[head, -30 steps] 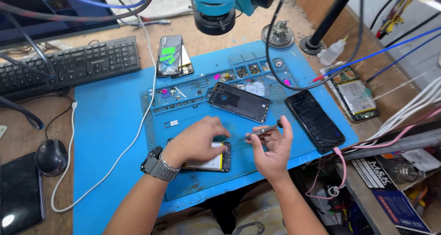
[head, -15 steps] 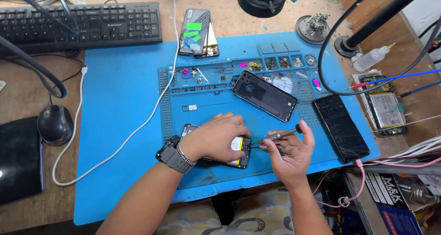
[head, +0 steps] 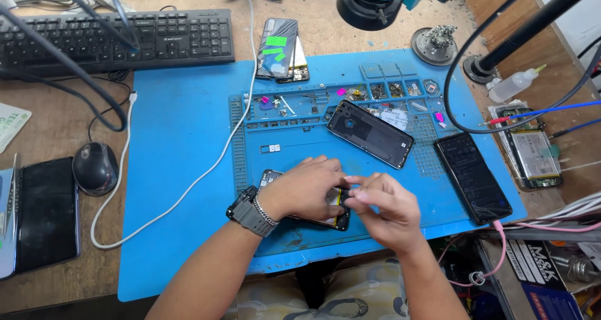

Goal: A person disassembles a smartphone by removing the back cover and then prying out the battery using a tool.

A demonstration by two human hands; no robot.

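Risk gathers at the lower centre of the frame, but going left to right: a dark tablet (head: 47, 212) lies at the left edge of the table (head: 75, 119), a mouse (head: 95, 168) beside it, a keyboard (head: 119, 41) above. A white cable (head: 188, 188) trails over the blue work mat (head: 181, 144) and passes close to the wristwatch (head: 249, 210); a pull of that arm could snag it.

The left hand (head: 303, 187) lies flat, fingers together, pressing on the opened phone (head: 313, 201) at the mat's lower middle. The right hand (head: 379, 204) touches it at the phone's right end, fingertips pressed together in a pinch; what they hold is too small to tell. Should the pinch slip, a small part could likely drop or a connector inside bend.

Above, loose bits sit in the mat's parts trays (head: 375, 91), easy to scatter. The back cover (head: 370, 134) and a dark phone (head: 472, 177) lie near the right elbow's path; that phone is near the mat edge and could be knocked off.
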